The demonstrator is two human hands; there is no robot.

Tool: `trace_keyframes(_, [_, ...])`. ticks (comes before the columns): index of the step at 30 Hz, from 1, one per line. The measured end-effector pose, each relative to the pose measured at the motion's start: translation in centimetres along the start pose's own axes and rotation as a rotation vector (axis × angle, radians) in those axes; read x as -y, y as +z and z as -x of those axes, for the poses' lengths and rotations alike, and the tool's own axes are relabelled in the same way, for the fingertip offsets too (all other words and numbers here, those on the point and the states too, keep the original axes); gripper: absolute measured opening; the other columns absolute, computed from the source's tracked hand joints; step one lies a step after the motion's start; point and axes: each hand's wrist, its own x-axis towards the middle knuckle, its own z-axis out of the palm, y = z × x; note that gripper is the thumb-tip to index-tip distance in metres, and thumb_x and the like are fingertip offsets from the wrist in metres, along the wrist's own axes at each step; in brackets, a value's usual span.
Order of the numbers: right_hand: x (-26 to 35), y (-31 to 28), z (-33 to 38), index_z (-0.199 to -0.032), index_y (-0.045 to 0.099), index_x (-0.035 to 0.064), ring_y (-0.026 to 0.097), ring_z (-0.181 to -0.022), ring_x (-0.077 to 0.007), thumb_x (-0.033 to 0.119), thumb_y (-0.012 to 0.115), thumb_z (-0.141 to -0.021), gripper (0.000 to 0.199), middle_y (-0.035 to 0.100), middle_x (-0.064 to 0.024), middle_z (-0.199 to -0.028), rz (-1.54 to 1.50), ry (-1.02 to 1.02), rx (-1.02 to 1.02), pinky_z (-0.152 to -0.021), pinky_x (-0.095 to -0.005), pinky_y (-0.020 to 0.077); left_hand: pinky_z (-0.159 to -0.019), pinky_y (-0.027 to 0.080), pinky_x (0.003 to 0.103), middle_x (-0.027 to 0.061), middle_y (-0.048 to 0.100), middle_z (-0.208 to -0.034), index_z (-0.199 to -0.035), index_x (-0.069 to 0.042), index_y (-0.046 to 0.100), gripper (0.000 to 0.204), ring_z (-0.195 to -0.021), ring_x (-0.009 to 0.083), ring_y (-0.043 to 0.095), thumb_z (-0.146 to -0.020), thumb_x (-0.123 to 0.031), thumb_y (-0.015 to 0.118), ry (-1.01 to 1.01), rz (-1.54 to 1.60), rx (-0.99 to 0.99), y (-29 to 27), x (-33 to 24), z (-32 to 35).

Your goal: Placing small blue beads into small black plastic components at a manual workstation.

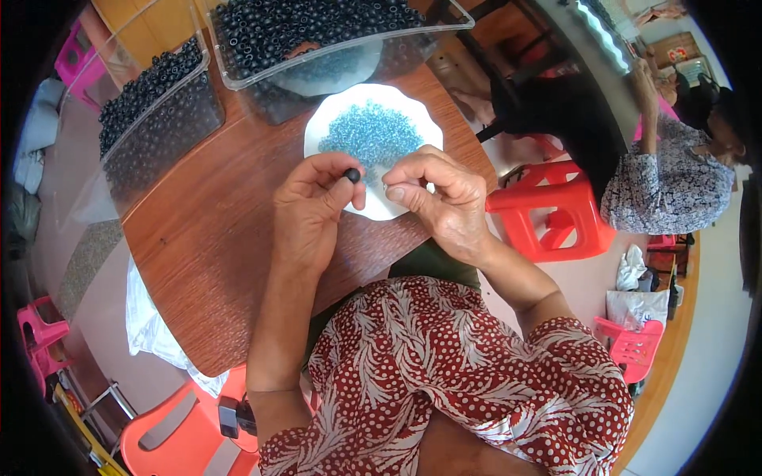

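Between the thumb and fingers of my left hand (305, 214) is a small round black piece (352, 175), pinched near the plate's front edge. To its right, my right hand (448, 202) has its thumb and forefinger pressed together in a pinch. A tiny pale speck shows at those fingertips, too small to name. The two hands are a short gap apart. Behind them, a white plate (319, 119) with a scalloped rim bears a heap of tiny translucent blue pieces (371, 131). My fingers cover part of the plate's near side.
Two clear plastic bins (425, 33) of small black ring-like pieces stand at the back and left of the brown wooden table (214, 262). A red stool (552, 206) is to the right. Farther right sits another person (671, 178) in a patterned top.
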Motion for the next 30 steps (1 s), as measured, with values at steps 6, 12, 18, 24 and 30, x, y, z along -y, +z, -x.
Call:
trace_keyframes(6, [0.2,0.6,-0.3,-0.085,0.064,-0.0017,0.052,-0.074,-0.0101,-0.004,0.066,-0.073,0.013,0.058,-0.0053,-0.082,-0.052,-0.013,0.010,-0.067,-0.0222,0.0409,-0.061,0.046,0.024,0.0107,0.060,-0.090,-0.099,0.003,0.056,0.020,-0.071,0.0143,0.056,-0.080,0.000,0.060,0.009,-0.025,0.056,0.1,-0.1,0.2])
trace_keyframes(12, [0.2,0.6,-0.3,-0.085,0.064,-0.0023,0.053,-0.075,-0.0118,-0.003,0.066,-0.073,0.012,0.059,-0.0062,-0.082,-0.035,-0.048,-0.012,-0.067,-0.0230,0.0417,-0.060,0.045,0.024,0.0090,0.059,-0.089,-0.099,0.003,0.055,0.020,-0.070,0.0139,0.055,-0.081,-0.002,0.061,0.025,-0.103,0.001,-0.1,0.3,0.3])
trace_keyframes(18, [-0.2,0.8,-0.5,-0.085,0.064,-0.0025,0.055,-0.078,-0.0140,-0.005,0.065,-0.073,0.012,0.059,-0.0074,-0.083,-0.046,-0.093,-0.026,-0.070,-0.0247,0.0434,-0.061,0.044,0.024,0.0077,0.059,-0.087,-0.098,0.003,0.057,0.021,-0.072,0.0129,0.053,-0.078,0.001,0.062,0.030,-0.071,0.016,-0.4,0.5,0.3])
trace_keyframes(24, [0.5,1.6,-0.3,-0.093,0.061,-0.0012,0.055,-0.078,-0.0089,-0.008,0.064,-0.074,0.021,0.058,-0.0036,-0.084,-0.345,0.117,-0.079,-0.071,-0.0210,0.0445,-0.059,0.043,0.025,0.0075,0.058,-0.086,-0.100,0.003,0.057,0.025,-0.070,0.0139,0.053,-0.077,-0.003,0.065,0.011,-0.090,0.017,-0.2,0.9,0.5])
trace_keyframes(30, [0.4,1.4,-0.5,-0.093,0.060,0.0000,0.054,-0.077,-0.0067,-0.007,0.065,-0.074,0.021,0.058,-0.0016,-0.084,-0.286,0.092,-0.039,-0.070,-0.0196,0.0444,-0.055,0.044,0.024,0.0077,0.059,-0.084,-0.099,0.003,0.058,0.026,-0.068,0.0139,0.055,-0.076,-0.005,0.067,-0.005,-0.127,0.032,-0.4,1.0,0.5])
